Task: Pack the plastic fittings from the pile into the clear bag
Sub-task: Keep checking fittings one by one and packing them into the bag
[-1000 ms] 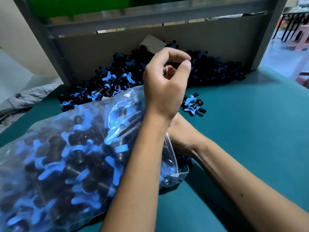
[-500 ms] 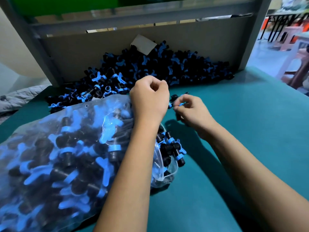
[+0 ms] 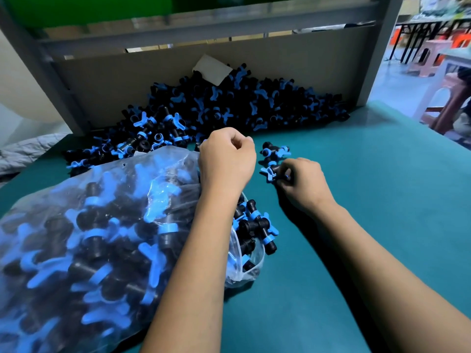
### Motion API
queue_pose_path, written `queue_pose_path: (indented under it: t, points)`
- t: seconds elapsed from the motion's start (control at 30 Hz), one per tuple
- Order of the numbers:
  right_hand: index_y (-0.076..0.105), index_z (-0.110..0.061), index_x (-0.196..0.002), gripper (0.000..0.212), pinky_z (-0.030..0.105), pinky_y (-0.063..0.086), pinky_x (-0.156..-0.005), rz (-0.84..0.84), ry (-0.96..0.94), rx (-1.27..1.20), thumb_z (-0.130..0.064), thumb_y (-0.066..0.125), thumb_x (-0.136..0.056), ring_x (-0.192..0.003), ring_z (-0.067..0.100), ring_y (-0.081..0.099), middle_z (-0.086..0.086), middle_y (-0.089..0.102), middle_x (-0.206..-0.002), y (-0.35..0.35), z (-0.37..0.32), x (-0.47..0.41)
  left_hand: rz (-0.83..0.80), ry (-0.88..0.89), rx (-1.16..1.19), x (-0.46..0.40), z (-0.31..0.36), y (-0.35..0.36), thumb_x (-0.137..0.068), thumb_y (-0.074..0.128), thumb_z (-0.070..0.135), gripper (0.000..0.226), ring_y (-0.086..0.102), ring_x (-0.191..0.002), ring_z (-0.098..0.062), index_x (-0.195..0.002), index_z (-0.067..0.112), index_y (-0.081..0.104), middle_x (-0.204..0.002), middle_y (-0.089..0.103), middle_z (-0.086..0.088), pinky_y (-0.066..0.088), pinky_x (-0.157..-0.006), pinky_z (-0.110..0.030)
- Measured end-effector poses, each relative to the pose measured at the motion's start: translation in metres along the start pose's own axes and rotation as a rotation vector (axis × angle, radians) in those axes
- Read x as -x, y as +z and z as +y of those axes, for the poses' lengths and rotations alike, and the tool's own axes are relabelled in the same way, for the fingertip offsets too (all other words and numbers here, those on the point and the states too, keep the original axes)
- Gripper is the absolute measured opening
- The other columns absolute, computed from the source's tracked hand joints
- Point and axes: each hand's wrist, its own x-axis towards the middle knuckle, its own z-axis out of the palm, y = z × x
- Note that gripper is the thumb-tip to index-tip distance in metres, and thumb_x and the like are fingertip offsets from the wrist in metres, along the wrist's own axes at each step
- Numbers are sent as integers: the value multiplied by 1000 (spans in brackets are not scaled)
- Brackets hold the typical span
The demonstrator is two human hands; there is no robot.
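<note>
Fitting [image 3: 274,171] pinched in right grip [image 3: 299,182] mid-frame; left grip [image 3: 226,159] curled at bag [image 3: 102,225] mouth, contents unclear. Best dropped deep, avoiding spillover.

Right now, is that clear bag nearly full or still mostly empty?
Nearly full: the clear bag bulges with black-and-blue fittings, and a few fittings spill from its open mouth.

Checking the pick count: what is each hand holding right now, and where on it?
Right hand pinches a fitting by its black body. Left hand is curled at the bag; whether it holds anything cannot be told.
</note>
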Motion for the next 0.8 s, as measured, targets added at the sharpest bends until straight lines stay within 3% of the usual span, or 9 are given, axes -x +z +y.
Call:
queue_pose_path:
  t: [0.07,0.2,0.33,0.5,0.63,0.8]
  points:
    - [66,-19,-86,6,29,48,-68,74,65,-174,-13,65,-85,-70,20,59,2,67,-74,-2,-1,-1,1,1,-7,0,0,-1,-94,62,28,22,55,-59,-10,-72,22,67,-63,63,11,35,-54,-24]
    - [72,-18,-85,25,27,46,-58,85,273,-808,-10,52,-96,-59,15,57,2,68,-69,-12,-7,-8,-63,1,-73,0,-4,-2,-91,66,21,13,60,-68,-5,-85,32,67,-80,68,14,39,-54,-23]
    - [75,-14,-84,29,17,46,-54,-84,335,-1217,-14,53,-102,-60,13,56,8,66,-71,-21,-12,-6,-208,-19,-70,0,-7,-1,-90,76,38,22,68,-88,-15,-109,34,65,-91,74,9,55,-77,-36]
    - [65,0,-104,23,15,43,-52,-180,326,-1416,-21,56,-102,-62,12,53,10,62,-76,-22,-19,-4,-229,-50,-71,-1,-5,0,-85,82,39,21,71,-86,-18,-100,31,69,-82,75,8,59,-83,-42]
    - [64,1,-102,20,15,42,-53,-156,363,-1547,-19,57,-102,-64,11,52,11,61,-80,-24,-24,-3,-144,-83,-14,-3,-7,-2,-83,84,44,29,70,-87,-14,-98,24,69,-87,76,4,56,-77,-34]
    - [67,3,-104,21,15,46,-60,-171,303,-1517,-16,65,-94,-70,10,53,10,62,-86,-26,-24,-1,-153,-22,45,0,-7,0,-81,86,43,30,60,-59,-5,-78,16,73,-67,75,4,41,-59,-21]
